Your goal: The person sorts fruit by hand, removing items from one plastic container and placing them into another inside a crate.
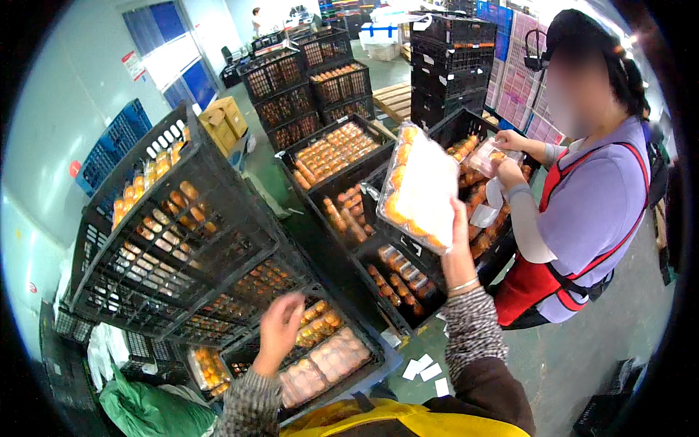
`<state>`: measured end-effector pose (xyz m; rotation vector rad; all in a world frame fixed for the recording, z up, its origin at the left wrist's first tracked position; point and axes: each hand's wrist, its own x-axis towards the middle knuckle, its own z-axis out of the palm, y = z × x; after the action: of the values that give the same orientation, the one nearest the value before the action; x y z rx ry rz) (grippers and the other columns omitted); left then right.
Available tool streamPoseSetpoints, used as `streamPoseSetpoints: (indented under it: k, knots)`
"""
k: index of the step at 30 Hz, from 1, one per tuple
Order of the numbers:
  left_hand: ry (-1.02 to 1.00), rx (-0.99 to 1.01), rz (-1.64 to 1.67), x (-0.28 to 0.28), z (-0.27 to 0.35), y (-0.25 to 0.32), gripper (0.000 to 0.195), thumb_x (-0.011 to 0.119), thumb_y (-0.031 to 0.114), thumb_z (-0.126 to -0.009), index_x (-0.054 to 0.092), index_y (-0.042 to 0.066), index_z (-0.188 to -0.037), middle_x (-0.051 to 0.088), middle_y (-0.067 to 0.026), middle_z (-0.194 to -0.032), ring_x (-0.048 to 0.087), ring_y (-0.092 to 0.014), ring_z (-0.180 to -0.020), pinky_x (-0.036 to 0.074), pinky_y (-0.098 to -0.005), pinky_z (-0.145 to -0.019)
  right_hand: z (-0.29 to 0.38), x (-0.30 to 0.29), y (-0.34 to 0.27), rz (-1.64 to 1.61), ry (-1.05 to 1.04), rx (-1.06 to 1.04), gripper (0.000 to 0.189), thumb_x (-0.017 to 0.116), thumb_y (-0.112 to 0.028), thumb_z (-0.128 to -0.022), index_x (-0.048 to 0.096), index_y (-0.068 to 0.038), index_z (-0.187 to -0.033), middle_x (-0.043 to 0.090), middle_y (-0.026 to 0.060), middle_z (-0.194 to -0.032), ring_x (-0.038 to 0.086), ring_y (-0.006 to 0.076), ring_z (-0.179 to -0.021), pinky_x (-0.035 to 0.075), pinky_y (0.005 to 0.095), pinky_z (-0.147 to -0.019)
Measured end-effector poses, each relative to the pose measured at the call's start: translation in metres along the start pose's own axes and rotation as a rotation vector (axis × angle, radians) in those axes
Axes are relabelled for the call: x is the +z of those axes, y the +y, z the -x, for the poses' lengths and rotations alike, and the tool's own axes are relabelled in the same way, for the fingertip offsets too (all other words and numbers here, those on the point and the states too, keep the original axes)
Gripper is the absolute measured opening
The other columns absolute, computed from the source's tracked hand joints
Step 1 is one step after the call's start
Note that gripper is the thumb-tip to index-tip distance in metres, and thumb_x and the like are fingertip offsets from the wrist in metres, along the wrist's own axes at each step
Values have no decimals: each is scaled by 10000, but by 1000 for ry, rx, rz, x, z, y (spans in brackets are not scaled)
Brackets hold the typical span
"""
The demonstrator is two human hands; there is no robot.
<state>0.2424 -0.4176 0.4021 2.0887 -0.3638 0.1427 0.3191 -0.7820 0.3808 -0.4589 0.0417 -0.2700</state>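
My right hand point(461, 262) grips a clear plastic pack of orange fruit point(418, 191) by its lower right edge, tilted, with a white face showing. Below it are open black crates with more fruit packs. My left hand point(279, 330) hangs over a black plastic crate point(377, 363) close to my body, fingers apart and slightly blurred, with nothing seen in it. Inside that crate lie packs with pale pink tops point(338, 355) and packs of orange fruit point(322, 322).
A co-worker in a red apron point(519, 295) handles a clear pack point(489, 155) over a crate at the right. Tall black crates point(185, 262) rise at the left, above a green sack point(153, 407). White paper slips point(430, 372) lie on the floor. More crates point(453, 71) stand behind.
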Motion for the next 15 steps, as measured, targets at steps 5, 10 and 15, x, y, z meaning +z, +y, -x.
streamPoseSetpoints:
  k: [5, 10, 15]
  knots:
    - [-1, 177, 494, 29, -58, 101, 303, 532, 25, -869, 530, -8, -1171, 564, -96, -1069, 556, -159, -1003, 470, -247, -792, 46, 48, 62, -164, -188, 176, 665, 391, -434, -840, 332, 22, -1321, 439, 205, -1299, 476, 331, -1154, 363, 462, -999]
    - [48, 234, 521, 20, -52, 114, 239, 554, 7, -854, 589, -21, -1089, 572, -73, -996, 558, -121, -895, 451, -239, -785, 69, 66, 92, -203, -273, 253, 691, 433, -450, -815, 318, -18, -1342, 432, 179, -1314, 475, 325, -1158, 374, 451, -992]
    - [-31, 147, 541, -2, -39, 117, 245, 597, -3, -813, 601, -33, -1056, 594, -55, -978, 568, -97, -878, 475, -232, -748, 73, 62, 98, -210, -380, 286, 716, 452, -462, -802, 314, -17, -1344, 434, 180, -1312, 477, 327, -1155, 373, 452, -992]
